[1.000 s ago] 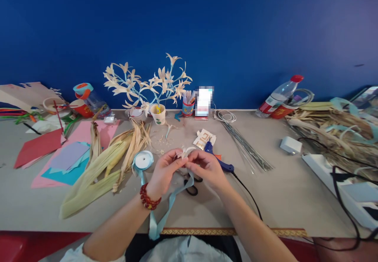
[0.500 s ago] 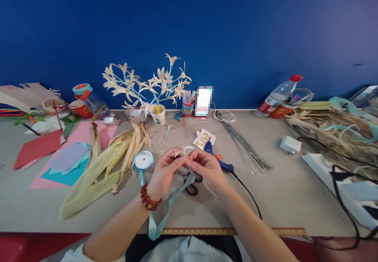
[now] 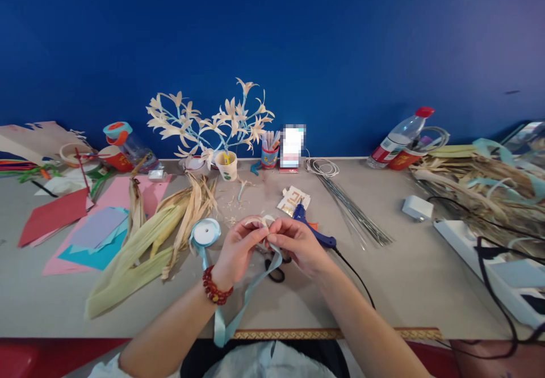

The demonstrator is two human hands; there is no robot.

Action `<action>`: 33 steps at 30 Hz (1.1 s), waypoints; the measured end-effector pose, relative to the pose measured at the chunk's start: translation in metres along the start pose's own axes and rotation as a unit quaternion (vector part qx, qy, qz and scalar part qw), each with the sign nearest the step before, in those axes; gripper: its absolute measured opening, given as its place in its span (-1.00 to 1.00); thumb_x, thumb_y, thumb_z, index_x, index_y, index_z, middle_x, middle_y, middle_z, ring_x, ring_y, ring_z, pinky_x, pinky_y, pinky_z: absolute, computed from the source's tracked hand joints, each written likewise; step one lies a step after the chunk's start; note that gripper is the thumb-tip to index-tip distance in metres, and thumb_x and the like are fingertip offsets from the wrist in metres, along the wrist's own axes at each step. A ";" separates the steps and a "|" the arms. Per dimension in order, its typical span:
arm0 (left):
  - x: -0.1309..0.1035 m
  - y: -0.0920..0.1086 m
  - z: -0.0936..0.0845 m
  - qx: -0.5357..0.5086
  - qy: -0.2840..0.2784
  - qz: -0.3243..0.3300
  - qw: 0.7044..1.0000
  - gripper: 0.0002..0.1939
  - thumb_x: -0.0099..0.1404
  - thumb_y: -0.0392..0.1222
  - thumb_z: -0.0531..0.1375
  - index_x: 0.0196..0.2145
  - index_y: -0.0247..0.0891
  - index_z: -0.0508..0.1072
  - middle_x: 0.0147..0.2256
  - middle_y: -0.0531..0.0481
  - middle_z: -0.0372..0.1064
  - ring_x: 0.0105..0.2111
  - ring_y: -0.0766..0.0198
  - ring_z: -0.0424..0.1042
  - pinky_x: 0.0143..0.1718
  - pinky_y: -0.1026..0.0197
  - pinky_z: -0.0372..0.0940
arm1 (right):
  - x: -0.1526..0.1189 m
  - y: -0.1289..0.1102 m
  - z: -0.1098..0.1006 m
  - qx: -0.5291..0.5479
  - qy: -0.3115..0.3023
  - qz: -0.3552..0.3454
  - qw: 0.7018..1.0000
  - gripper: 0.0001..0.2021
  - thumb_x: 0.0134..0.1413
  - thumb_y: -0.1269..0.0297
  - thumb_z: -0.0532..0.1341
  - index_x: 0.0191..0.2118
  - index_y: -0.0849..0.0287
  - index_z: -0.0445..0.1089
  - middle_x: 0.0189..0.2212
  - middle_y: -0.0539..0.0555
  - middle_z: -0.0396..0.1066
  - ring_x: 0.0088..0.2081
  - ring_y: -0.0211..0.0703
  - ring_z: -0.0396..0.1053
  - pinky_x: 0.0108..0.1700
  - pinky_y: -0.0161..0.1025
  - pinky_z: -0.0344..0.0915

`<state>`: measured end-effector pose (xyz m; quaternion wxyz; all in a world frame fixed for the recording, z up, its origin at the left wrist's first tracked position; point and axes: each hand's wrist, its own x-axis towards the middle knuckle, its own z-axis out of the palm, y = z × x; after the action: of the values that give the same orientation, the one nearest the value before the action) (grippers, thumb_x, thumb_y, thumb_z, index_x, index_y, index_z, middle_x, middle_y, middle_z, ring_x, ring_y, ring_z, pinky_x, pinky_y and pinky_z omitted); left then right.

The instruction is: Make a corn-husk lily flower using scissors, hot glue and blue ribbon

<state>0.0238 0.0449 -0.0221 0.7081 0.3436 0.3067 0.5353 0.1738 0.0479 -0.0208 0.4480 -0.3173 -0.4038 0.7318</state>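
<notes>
pale piece [image 3: 268, 219] — partly hidden by fingers [image 3: 256, 234] | phone screen [image 3: 293, 144] — blurred

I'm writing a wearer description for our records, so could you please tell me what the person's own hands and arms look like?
The left hand and right hand are gloveless. A red bracelet of round beads, in several rows, circles the left wrist; the right wrist is bare. A pale sleeve shows near the left elbow.

I am pinching satiny cloth ribbon [image 3: 247, 295] and thin, papery petals [image 3: 268, 218]. My beads [image 3: 216, 288] are looking glossy; the wires [image 3: 357, 210] are showing shiny metal, the glue gun [image 3: 322, 238] smooth plastic, while dry husks [image 3: 192, 222] are looking rough.
</notes>
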 end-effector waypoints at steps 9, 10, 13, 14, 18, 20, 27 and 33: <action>0.001 -0.002 -0.003 -0.006 -0.002 0.005 1.000 -0.88 0.10 -0.25 0.33 -0.44 -0.29 0.45 -0.41 0.07 0.33 -0.44 0.40 0.31 -0.38 0.31 0.25 | 0.001 0.004 0.000 -0.031 0.013 -0.046 0.998 -0.80 -0.08 0.23 0.41 -0.43 0.22 0.43 -0.51 -0.02 0.45 -0.48 -0.33 0.33 -0.41 -0.40 0.21; 0.001 -0.002 -0.002 -0.012 0.002 0.004 1.000 -0.87 0.10 -0.25 0.33 -0.44 -0.29 0.44 -0.41 0.07 0.34 -0.44 0.40 0.31 -0.37 0.30 0.25 | 0.001 0.005 0.000 -0.033 0.014 -0.052 0.998 -0.80 -0.07 0.24 0.41 -0.43 0.22 0.43 -0.50 -0.02 0.45 -0.48 -0.33 0.33 -0.40 -0.40 0.21; 0.000 -0.002 -0.001 -0.020 0.006 -0.001 1.000 -0.86 0.11 -0.25 0.33 -0.47 -0.29 0.41 -0.41 0.05 0.36 -0.43 0.39 0.31 -0.36 0.30 0.24 | 0.001 0.006 -0.001 -0.016 0.009 -0.042 0.999 -0.80 -0.08 0.25 0.42 -0.42 0.22 0.43 -0.50 -0.02 0.46 -0.46 -0.33 0.34 -0.39 -0.40 0.21; 0.000 -0.002 -0.001 -0.020 0.006 -0.002 1.000 -0.86 0.11 -0.25 0.33 -0.47 -0.30 0.41 -0.41 0.04 0.37 -0.43 0.39 0.32 -0.36 0.31 0.24 | 0.001 0.005 0.000 -0.007 0.008 -0.033 0.999 -0.80 -0.10 0.26 0.42 -0.42 0.22 0.43 -0.50 -0.03 0.46 -0.46 -0.32 0.35 -0.39 -0.40 0.22; 0.000 -0.001 -0.001 -0.021 0.003 -0.003 1.000 -0.86 0.11 -0.24 0.33 -0.46 -0.29 0.43 -0.41 0.03 0.40 -0.43 0.37 0.33 -0.36 0.31 0.24 | 0.000 0.003 0.000 0.027 0.002 0.005 1.000 -0.80 -0.12 0.27 0.44 -0.42 0.20 0.43 -0.49 -0.04 0.46 -0.46 -0.32 0.37 -0.40 -0.40 0.21; 0.000 -0.002 -0.001 -0.023 0.004 -0.003 1.000 -0.86 0.11 -0.22 0.34 -0.45 -0.29 0.43 -0.43 0.04 0.39 -0.45 0.38 0.30 -0.38 0.31 0.23 | 0.001 0.002 -0.001 0.032 -0.005 0.008 0.999 -0.81 -0.12 0.27 0.43 -0.43 0.20 0.44 -0.51 -0.04 0.45 -0.48 -0.32 0.36 -0.42 -0.40 0.20; 0.000 -0.004 -0.003 -0.025 0.005 0.014 1.000 -0.85 0.10 -0.23 0.35 -0.39 -0.25 0.44 -0.40 0.07 0.35 -0.40 0.38 0.30 -0.32 0.32 0.22 | 0.003 0.009 -0.001 -0.043 0.038 -0.066 0.996 -0.82 -0.10 0.25 0.42 -0.44 0.20 0.45 -0.50 -0.03 0.44 -0.48 -0.33 0.31 -0.41 -0.38 0.19; 0.001 -0.004 -0.004 -0.005 0.017 0.010 1.000 -0.84 0.09 -0.25 0.35 -0.43 -0.27 0.42 -0.45 0.07 0.35 -0.39 0.37 0.33 -0.31 0.33 0.23 | 0.003 0.012 0.000 -0.053 0.058 -0.071 0.994 -0.81 -0.11 0.24 0.43 -0.44 0.20 0.45 -0.50 -0.03 0.42 -0.47 -0.32 0.30 -0.41 -0.38 0.19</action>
<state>0.0229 0.0459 -0.0282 0.6989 0.3339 0.3124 0.5500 0.1681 0.0471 -0.0312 0.5044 -0.3532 -0.4364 0.6560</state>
